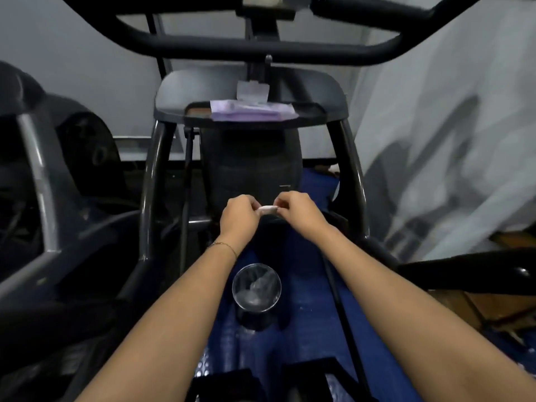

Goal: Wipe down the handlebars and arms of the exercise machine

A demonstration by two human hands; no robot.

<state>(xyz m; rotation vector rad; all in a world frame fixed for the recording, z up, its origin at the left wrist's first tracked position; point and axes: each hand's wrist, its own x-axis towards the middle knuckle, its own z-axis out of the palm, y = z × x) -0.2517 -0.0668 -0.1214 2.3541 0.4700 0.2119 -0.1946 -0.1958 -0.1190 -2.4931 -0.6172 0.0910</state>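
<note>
A see-through glass (pixel 256 320) stands on the blue mat (pixel 304 329), down low between the two forearms. Something pale and crumpled sits inside it, but it is too blurry to tell what it is. Higher up, the machine has a dark tray (pixel 319 111). A flat purple pack (pixel 246 111) lies in the tray, and a small clear pack (pixel 251 92) sits just behind it.

The small white wipe (pixel 268 209) is in the air in front of the machine, below the tray and above the glass. It is rolled up small. The left hand (pixel 237 217) pinches its left end with curled fingers and thumb. The right hand (pixel 298 211) pinches its right end the same way. The wipe stretches across the little gap between the two hands.

The black handlebars (pixel 261 49) run across the top, well above the hands. The wipe does not touch them. The two dark side bars (pixel 150 184) stand on each side of the hands, and the wipe does not touch those either.
</note>
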